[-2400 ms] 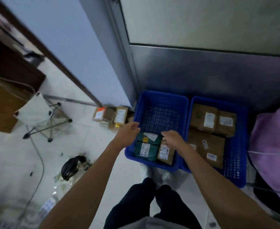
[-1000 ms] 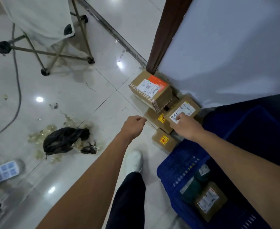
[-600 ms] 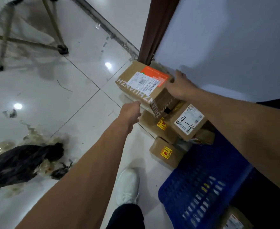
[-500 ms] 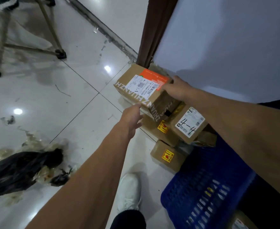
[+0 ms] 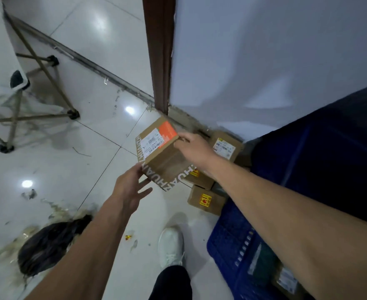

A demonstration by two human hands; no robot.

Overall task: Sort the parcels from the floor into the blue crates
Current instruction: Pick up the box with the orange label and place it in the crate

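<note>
My right hand [image 5: 194, 147] grips the far top edge of a brown cardboard box [image 5: 159, 152] with an orange-and-white label and white lettering, tilted up off the pile. Just below its near left corner, my left hand [image 5: 129, 189] is spread with its fingertips touching the box. Behind it, against the wall, lies a box with a white label [image 5: 225, 147]. Two smaller boxes with yellow stickers [image 5: 206, 201] rest on the floor beneath my right forearm. A blue crate [image 5: 230, 243] at lower right holds a dark green parcel and a brown one.
A black plastic bag [image 5: 48, 241] with scattered debris lies on the glossy white tiles at lower left. A folding stool [image 5: 26, 89] stands at upper left. A brown door frame [image 5: 159, 53] and pale wall rise behind the pile. My white shoe [image 5: 171, 245] is near the crate.
My right hand moved from the "4-4" labelled box to the orange-label box, gripped it and tipped it up off the pile. My left hand opened and came up under its near corner.
</note>
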